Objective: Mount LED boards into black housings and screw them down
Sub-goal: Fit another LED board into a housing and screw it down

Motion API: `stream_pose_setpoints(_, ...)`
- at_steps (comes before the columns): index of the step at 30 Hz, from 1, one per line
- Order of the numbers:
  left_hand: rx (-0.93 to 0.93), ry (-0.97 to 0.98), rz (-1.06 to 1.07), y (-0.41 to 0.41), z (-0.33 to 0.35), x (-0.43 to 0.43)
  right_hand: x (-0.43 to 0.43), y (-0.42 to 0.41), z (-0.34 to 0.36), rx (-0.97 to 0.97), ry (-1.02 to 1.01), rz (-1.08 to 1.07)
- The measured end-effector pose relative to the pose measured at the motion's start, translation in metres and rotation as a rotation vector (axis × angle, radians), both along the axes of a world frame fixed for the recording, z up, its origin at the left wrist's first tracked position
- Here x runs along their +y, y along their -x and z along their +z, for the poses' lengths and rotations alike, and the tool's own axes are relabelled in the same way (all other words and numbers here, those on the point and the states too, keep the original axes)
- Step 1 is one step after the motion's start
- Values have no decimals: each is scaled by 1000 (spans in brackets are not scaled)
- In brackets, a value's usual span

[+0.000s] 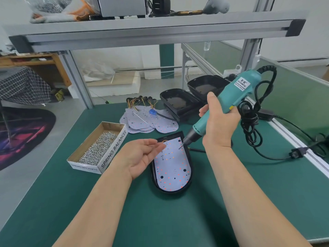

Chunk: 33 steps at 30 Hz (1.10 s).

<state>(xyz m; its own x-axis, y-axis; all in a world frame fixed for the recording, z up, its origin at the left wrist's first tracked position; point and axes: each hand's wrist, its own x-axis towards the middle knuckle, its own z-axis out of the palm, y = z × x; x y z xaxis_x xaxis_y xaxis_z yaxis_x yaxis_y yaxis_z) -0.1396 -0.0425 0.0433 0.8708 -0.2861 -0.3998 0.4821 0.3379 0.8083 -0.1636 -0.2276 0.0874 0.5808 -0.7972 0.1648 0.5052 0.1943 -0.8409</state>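
Board [173,166] sits in housing [170,192] on table [231,193]. Right hand [219,120] fingers wrap screwdriver [236,93], bit at housing's far-right corner (early screws, I'd judge). Left hand [142,155] over housing's left edge, fingers loosely curled, contents unclear. Spare boards [140,122] behind housing remain.

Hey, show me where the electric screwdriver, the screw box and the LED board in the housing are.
electric screwdriver [231,95]: head view, on its teal body.
screw box [114,150]: head view, on its lettered side wall.
LED board [173,168]: head view, on the middle of its white face.
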Motion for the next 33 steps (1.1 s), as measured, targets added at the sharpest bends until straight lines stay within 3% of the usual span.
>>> stream_pose_setpoints(3, 4, 66, -74, 7, 1, -5, 6, 0, 7, -23, -36, 10)
stream_pose_setpoints(8, 3, 18, -138, 11, 0, -12, 11, 1, 17, -56, -101, 29)
stream_pose_setpoints(17, 275, 246, -107, 11, -1, -18, 15, 0, 16, -45, -153, 40)
stream_pose_setpoints(28, 269, 311, -97, 15, 0, -17, 17, 1, 19, -59, -142, 32)
stream_pose_setpoints(33, 181, 333, -60, 21, -6, -19, 17, 4, 18, -50, -131, -4)
